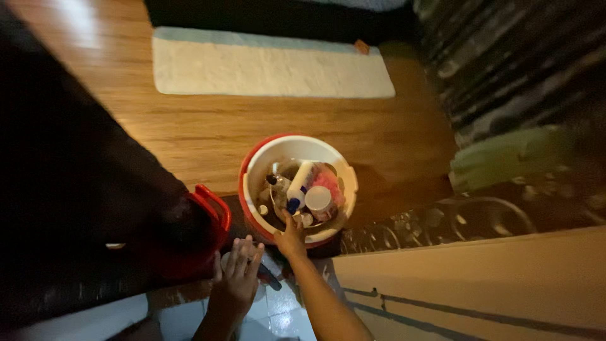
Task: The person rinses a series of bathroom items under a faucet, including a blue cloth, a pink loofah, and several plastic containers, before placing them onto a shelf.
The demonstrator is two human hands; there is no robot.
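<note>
Already the white tub (pixel 346 177) at frame centre, on the wooden floor (pixel 189 126), is crowded with bottles (pixel 298 185) and jars. The right hand (pixel 291 239) pinches its near rim; the left hand (pixel 238 273), fingers spread, rests lower left. Nothing lifted yet.

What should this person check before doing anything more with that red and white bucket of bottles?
1. Right hand reaches the bucket rim: ok.
2. Bucket upright on the wooden floor: ok.
3. Bottles stay inside the rim: ok.
4. Left hand free, fingers spread: ok.
5. Firm grip on the rim: cannot tell.
6. Lighting good enough: not ok, dim and blurred.
</note>
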